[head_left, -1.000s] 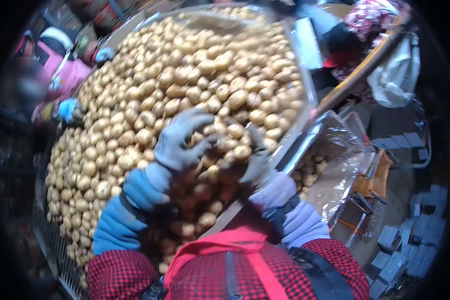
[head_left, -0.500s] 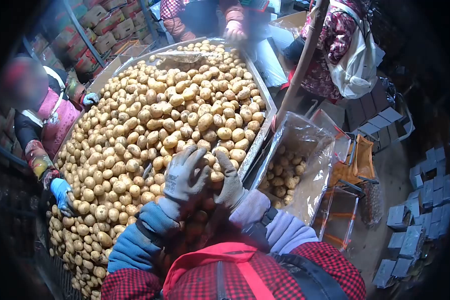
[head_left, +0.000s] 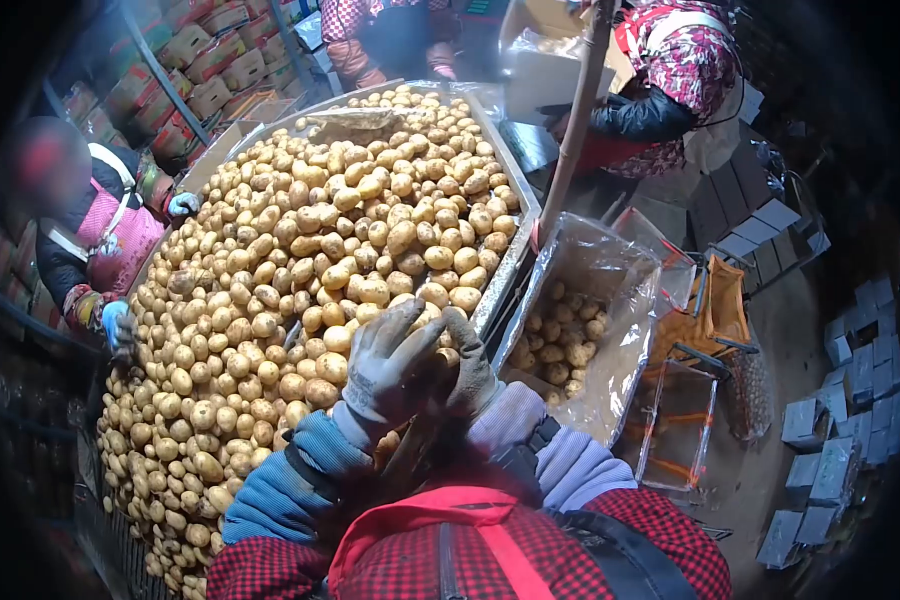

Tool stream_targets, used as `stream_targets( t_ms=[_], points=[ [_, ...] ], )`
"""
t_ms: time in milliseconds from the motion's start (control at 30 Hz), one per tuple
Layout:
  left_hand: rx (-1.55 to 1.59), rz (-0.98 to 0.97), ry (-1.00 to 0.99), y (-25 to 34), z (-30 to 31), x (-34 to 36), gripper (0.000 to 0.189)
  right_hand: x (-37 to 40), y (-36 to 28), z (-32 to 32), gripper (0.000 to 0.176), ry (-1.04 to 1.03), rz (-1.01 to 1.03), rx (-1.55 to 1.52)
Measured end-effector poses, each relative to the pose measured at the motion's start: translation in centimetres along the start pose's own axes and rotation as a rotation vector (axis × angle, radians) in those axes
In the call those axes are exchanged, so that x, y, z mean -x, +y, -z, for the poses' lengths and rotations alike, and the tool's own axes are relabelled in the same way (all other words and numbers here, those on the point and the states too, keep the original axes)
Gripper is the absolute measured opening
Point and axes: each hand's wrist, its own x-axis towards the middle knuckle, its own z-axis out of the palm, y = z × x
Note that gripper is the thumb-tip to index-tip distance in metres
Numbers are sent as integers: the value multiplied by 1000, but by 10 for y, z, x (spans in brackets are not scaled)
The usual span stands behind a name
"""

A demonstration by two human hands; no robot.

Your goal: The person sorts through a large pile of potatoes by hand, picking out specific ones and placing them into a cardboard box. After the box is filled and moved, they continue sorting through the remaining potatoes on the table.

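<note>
Left hand: the left hand (head_left: 385, 365), in a grey knit glove with a blue cuff, is lying palm down with its fingers spread wide, holding nothing that shows.
Right hand: the right hand (head_left: 473, 375), in a matching grey glove, is pressing against the left one, with its fingers loosely bent. I cannot tell whether it is gripping a potato.
Potatoes at the hands: the small pale-yellow oval potatoes (head_left: 450, 297) are lying just beyond the fingertips, by the counter's right edge near its near end. Their long axes are pointing every which way, with no shared direction.
Heap: the big heap of yellow-brown potatoes (head_left: 350, 230) is covering the counter, its long axis running from the near left corner to the far end.
Counter: the metal-rimmed sorting counter (head_left: 523, 205) is carrying the whole heap.
Box: the clear-plastic-lined box (head_left: 610, 270) is standing just beside the right edge, partly filled with potatoes.
Pole: the slanted wooden pole (head_left: 570, 130) is rising beside the right edge, by the box.
Co-workers: a blue-gloved hand (head_left: 113, 320) is resting at the left edge, and a person in a floral jacket (head_left: 685, 60) is standing past the far right corner.
Floor: grey rectangular blocks (head_left: 820, 470) are lying well apart from the counter.
</note>
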Motion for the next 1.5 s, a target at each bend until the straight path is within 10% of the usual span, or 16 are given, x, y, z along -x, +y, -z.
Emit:
stream_targets(
  t_ms=[267, 467, 533, 567, 933, 1067, 1200, 1367, 1467, 1500],
  points=[
    [43, -96, 9, 38, 8, 15, 52, 33, 0, 13, 56, -188, -247, -554],
    [126, -72, 8, 64, -5, 25, 54, 79, -10, 9, 53, -63, -179, -417],
    [195, -51, 52, 66, -19, 29, 55, 92, -9, 17, 47, 79, 146, 116],
    [209, -17, -15, 68, -23, 30, 58, 85, -16, 24, 43, 88, -127, -286],
    [279, 15, -136, 105, -47, 7, 62, 117, -56, 39, 47, 71, -35, -375],
    [288, -51, -127, 122, -68, -17, 64, 107, -53, 148, 47, -396, 39, -590],
    [680, 322, -134, 136, -113, -24, 64, 144, -104, 96, 51, -78, 60, -581],
    [548, 50, -308, 165, -132, -50, 68, 163, -112, 151, 48, 61, 300, -339],
    [449, -224, -301, 196, -149, -57, 70, 178, -121, 177, 50, -378, 296, -679],
    [444, -233, -315, 201, -159, -51, 70, 195, -128, 164, 54, -143, 403, -382]
  ],
)
